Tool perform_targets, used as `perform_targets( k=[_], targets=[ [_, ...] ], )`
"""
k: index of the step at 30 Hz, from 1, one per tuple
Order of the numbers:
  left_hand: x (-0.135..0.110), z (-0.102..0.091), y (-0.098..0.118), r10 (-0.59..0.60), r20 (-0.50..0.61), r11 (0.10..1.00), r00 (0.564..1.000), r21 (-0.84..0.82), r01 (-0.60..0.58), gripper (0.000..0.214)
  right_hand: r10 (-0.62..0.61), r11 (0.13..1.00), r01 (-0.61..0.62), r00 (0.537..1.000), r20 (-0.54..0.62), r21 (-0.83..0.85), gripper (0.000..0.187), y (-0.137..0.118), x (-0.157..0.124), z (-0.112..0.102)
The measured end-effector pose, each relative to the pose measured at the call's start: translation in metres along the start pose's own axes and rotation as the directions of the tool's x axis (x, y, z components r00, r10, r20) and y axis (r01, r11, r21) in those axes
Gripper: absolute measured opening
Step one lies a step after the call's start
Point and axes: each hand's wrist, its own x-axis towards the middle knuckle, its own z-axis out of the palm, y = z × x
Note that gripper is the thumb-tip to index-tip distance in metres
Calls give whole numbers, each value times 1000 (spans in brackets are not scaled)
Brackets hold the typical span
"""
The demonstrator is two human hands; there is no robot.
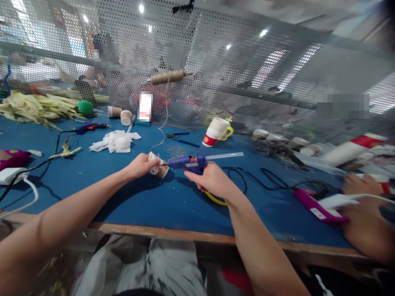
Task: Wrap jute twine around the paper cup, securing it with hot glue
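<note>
My left hand (pixel 142 165) is closed on a small paper cup (pixel 158 167), tilted low over the blue table. Twine seems to wrap part of the cup, brown against its white and red print. In my right hand (pixel 215 179) is a blue glue gun (pixel 188 162), fingers wrapped round its handle. Its nozzle points left and meets the cup or lies just in front of it; I cannot tell which. A clear glue stick (pixel 225 156) sticks out of the gun's back end. Below my right hand shows part of a yellow ring-like thing (pixel 216 200).
Stacked paper cups (pixel 213 132), pliers (pixel 185 139), white tissue (pixel 115 141) and a phone (pixel 145 107) stand or lie farther back. A twine spool (pixel 167 77) hangs on the mesh. A second glue gun (pixel 91 128) lies left. Another person's hand (pixel 362 185) is at right, near a purple power strip (pixel 319 207).
</note>
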Motion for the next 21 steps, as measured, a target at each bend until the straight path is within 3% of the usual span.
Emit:
perform_targets(
  k=[21],
  targets=[
    [1, 1, -2, -17, 1, 999, 1000, -28, 17, 37, -12, 1000, 12, 1000, -3, -11, 30, 2, 1, 1]
  ],
)
